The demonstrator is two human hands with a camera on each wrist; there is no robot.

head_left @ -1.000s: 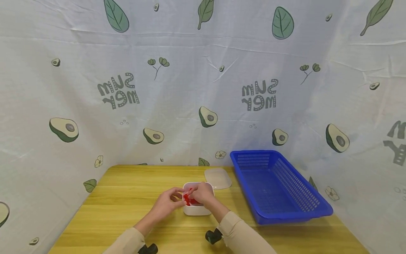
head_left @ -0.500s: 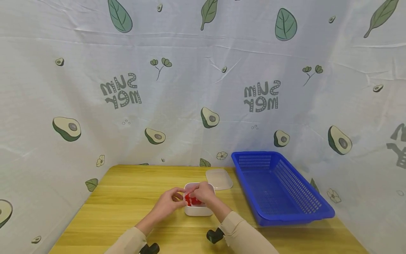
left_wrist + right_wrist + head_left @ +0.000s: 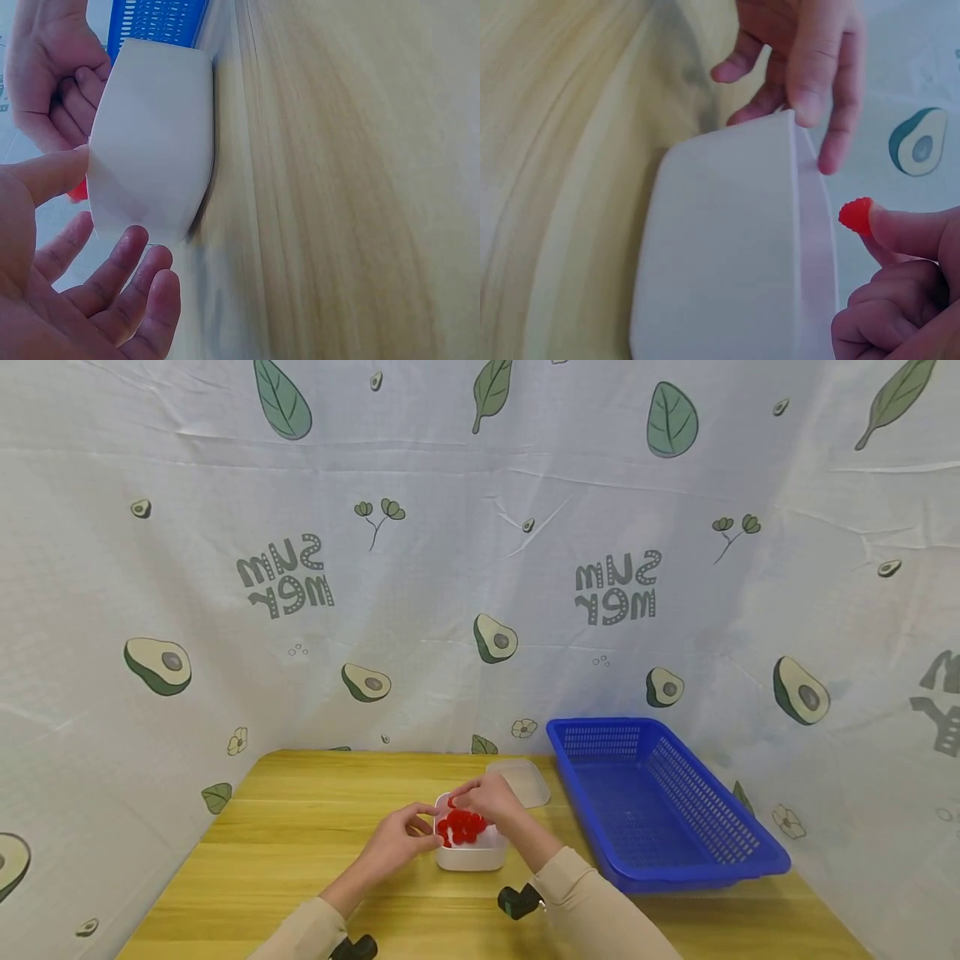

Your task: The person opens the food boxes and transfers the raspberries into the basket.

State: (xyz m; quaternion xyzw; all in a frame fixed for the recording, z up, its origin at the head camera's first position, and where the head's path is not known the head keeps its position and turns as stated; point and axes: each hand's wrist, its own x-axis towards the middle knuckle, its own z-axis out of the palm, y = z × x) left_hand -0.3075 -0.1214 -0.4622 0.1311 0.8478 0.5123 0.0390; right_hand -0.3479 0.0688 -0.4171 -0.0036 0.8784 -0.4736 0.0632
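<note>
A white rounded box (image 3: 470,859), uncovered on top, stands on the wooden table. Several small red round pieces (image 3: 461,828) lie loosely heaped inside it. My left hand (image 3: 401,837) holds the box at its left end, thumb and index finger at the rim, while the other fingers spread loosely beside the wall in the left wrist view. Over the box's back edge, my right hand (image 3: 491,797) pinches one small red piece with a bumpy edge (image 3: 856,216) between thumb and index finger. Its other fingers are curled into the palm.
Behind the box lies a flat translucent lid (image 3: 531,783), partly covered by my right hand. A large blue plastic basket (image 3: 637,814) stands on the right. The wooden table (image 3: 330,785) reaches back to a white printed curtain (image 3: 427,568).
My right hand has risen out of the box, up and slightly back, with a red piece in its fingertips. The heap inside now shows more fully. My left hand stays at the box.
</note>
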